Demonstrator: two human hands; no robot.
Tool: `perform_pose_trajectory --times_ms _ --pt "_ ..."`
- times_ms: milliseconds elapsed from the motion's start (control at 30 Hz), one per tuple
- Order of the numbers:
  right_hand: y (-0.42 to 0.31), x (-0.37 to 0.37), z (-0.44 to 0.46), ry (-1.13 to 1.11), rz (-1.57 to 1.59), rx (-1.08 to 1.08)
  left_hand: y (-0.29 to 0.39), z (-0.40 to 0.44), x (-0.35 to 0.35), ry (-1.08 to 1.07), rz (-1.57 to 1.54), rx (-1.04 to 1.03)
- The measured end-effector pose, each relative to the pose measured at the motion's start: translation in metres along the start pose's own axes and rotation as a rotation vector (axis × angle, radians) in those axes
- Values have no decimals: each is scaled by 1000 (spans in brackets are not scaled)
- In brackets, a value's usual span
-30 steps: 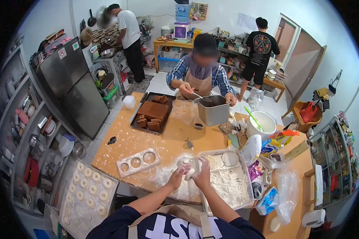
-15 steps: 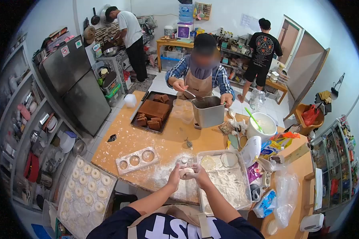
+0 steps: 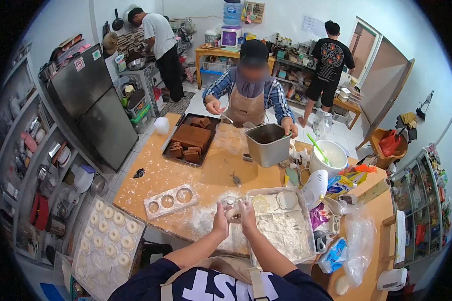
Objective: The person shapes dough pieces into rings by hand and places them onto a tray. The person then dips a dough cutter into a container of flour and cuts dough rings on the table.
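In a two-handed grip, fingers curled in from both sides: pale dough piece (image 3: 233, 215), partly hidden between left hand (image 3: 220, 220) and right hand (image 3: 247, 218), over the floured worktop (image 3: 208, 179). Worktop edge beneath the forearms. Flour tray (image 3: 273, 189) just beside, on the right; holed board (image 3: 176, 204) farther left. Ahead, open stretch as far as dark cake tray (image 3: 188, 118). Beyond: tiled floor (image 3: 193, 107), grey refrigerator (image 3: 88, 103).

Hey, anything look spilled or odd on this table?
Yes. White powder is scattered across the table by your left hand, outside the powder-filled tray, perhaps deliberate dusting. A dark patch near the table's edge also looks odd; I can't tell what it is.
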State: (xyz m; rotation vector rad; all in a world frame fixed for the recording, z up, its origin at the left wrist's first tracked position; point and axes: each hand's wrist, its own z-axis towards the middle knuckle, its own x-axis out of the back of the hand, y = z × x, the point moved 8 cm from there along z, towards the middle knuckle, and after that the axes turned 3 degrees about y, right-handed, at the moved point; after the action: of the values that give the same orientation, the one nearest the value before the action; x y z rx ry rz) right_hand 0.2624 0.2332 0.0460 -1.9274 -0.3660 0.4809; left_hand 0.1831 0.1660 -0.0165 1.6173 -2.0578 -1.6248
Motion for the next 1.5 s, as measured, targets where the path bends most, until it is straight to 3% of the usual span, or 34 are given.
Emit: perform_pose_trajectory --times_ms 33,167,267,300,367,400,467,533,567,600,633,733,767,867,900,1000,1067,1133,1167,1333,1367,1467,1500 --pt "-1 -3 -4 -16 -11 5 2 -1 -1 31 -71 25" --pt "41 0 27 -248 -173 -13 18 -4 -7 -117 401 21" --pt "-9 0 0 6 133 -2 11 -7 -14 -86 -67 1" --pt "-1 1 6 62 219 3 7 -5 -10 -57 -75 20" --pt "1 -4 14 -86 -161 48 4 6 -6 -7 -91 47" --pt "1 -8 12 -159 -350 64 8 7 -6 -43 97 66" --pt "1 -5 18 -161 -243 100 14 11 -6 -113 475 107" --pt "15 2 30 -40 12 37 14 7 -14 -120 208 56" --pt "14 8 32 55 123 136 10 3 -18 -91 19 52" --pt "11 3 28 13 62 96 16 -3 -24 -63 -170 43" --pt "4 0 18 -28 2 57 19 -5 -24 -83 -165 61" --pt "32 1 36 -175 -165 44 29 0 -16 -92 421 71" --pt "44 2 43 -227 -219 54 25 4 -12 -127 483 79" --pt "12 7 22 74 146 111 21 -2 -22 -18 -159 8" --pt "12 7 22 92 163 138 21 -4 -23 -35 -116 44" --pt "44 -6 36 -277 -229 15 21 -2 -15 -114 98 103" --pt "33 -1 33 -168 -127 78 3 17 -2 -209 354 72" --pt "34 9 38 8 73 121 16 -1 -19 -114 36 38" --pt "34 9 37 -10 31 99 20 -8 -22 -63 -124 23" --pt "11 0 17 -120 -281 112 24 -7 -17 -62 326 86" --pt "3 1 14 -108 -152 80 29 -12 -22 -70 425 92" --pt "-7 7 9 45 217 136 14 -2 -17 -59 13 -23" --pt "-3 7 11 31 192 137 11 0 -15 -63 5 -14"
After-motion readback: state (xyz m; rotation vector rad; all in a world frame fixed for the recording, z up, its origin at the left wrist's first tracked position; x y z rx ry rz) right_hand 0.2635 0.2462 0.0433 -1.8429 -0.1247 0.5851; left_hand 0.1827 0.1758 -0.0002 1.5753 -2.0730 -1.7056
